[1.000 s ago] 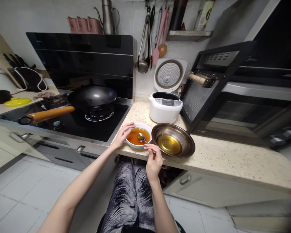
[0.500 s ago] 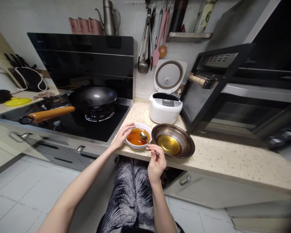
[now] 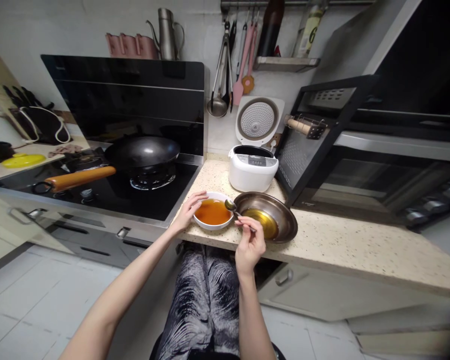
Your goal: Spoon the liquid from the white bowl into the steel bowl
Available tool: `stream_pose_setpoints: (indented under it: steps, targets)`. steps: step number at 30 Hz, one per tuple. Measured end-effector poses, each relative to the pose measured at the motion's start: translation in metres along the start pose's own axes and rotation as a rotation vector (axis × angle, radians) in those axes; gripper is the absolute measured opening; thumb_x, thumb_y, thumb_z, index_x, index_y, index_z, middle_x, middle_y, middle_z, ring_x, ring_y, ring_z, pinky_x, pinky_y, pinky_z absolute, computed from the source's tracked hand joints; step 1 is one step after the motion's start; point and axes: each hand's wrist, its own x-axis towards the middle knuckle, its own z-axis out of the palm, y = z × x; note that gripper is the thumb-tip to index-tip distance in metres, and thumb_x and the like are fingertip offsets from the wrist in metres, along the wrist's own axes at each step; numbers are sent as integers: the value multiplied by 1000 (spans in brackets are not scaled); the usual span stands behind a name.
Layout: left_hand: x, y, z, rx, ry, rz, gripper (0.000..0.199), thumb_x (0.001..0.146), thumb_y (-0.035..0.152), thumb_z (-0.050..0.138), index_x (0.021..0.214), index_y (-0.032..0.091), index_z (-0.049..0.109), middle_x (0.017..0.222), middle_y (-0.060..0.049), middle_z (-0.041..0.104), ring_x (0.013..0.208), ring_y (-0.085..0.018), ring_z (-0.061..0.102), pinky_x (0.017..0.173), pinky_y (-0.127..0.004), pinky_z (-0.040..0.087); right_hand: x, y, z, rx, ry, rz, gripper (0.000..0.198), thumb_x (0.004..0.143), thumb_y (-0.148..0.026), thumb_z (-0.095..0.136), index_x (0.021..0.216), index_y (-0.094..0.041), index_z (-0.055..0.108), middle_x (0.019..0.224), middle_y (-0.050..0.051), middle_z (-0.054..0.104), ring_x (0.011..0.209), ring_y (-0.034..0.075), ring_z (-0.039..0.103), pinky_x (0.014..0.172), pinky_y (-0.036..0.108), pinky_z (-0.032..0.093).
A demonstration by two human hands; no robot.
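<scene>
A white bowl (image 3: 213,226) of reddish-brown liquid rests near the counter's front edge. My left hand (image 3: 187,210) grips its left rim, fingers laid over the edge. In my right hand (image 3: 251,240) the handle of a metal spoon (image 3: 230,205) is pinched between thumb and fingers. The spoon's head hangs over the bowl's right rim, where the bowl meets a metal pan. That pan (image 3: 288,220) stands just to the right of the bowl and contains yellow, oil-like liquid; my right hand covers part of its near left side.
Behind the bowl and pan stands a white rice cooker (image 3: 253,172) with its lid raised. A black wok (image 3: 142,152) with a wooden handle sits on the stove (image 3: 150,207) to the left. An oven (image 3: 363,185) borders the counter (image 3: 360,245) at right.
My right hand has lifted the spoon out from over the middle of the bowl and moved it right, to the rim beside the pan. My left hand stays on the bowl.
</scene>
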Motion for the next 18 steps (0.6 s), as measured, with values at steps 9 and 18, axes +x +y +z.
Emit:
stream_pose_setpoints:
  steps: [9,18]
  targets:
    - [1,-5,-2,-5,2,2,36,102,41,52,121,22,75,145,-11,61,141,-30,52,126,-52,30,8,3,-26,-151,65,-123,13,101,-22,54,96,-21,67,93,6,72,91,19,72,86,38,60]
    - [3,-6,-4,19,5,27,36,101,41,52,119,21,75,143,-11,63,139,-30,53,125,-53,31,12,14,-54,-322,-145,-330,20,100,-13,50,105,-22,67,99,8,73,96,20,71,86,39,60]
